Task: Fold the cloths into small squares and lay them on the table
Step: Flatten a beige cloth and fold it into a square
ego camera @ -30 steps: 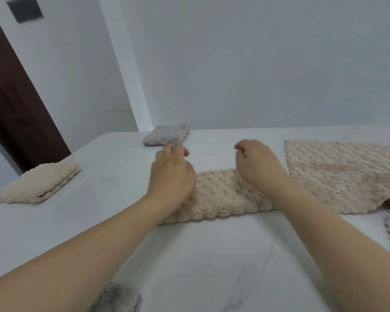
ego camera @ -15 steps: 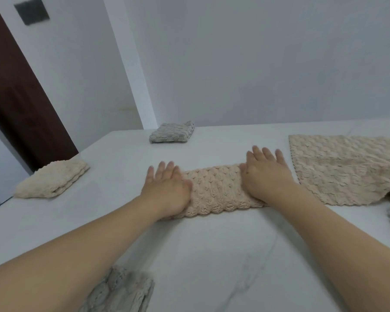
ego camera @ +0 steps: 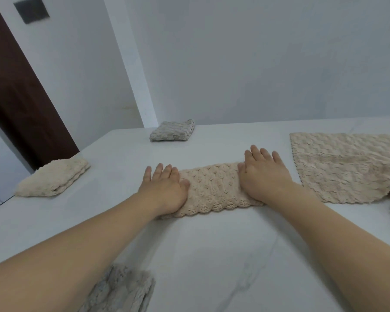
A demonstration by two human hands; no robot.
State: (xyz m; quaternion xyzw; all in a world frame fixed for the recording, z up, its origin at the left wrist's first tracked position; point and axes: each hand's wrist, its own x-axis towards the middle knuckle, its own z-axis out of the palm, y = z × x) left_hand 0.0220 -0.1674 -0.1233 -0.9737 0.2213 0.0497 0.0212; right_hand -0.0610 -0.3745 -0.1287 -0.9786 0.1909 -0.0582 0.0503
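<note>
The left hand (ego camera: 164, 190) and the right hand (ego camera: 265, 174) lie flat with fingers straight, each pressing one end of the beige strip (ego camera: 214, 190), grasping nothing. The strip lies on the desk (ego camera: 212, 255) directly ahead of the person, its long axis running left to right between the hands. Both hands are equally near, so either end could likely be carried over the other to make a square.
</note>
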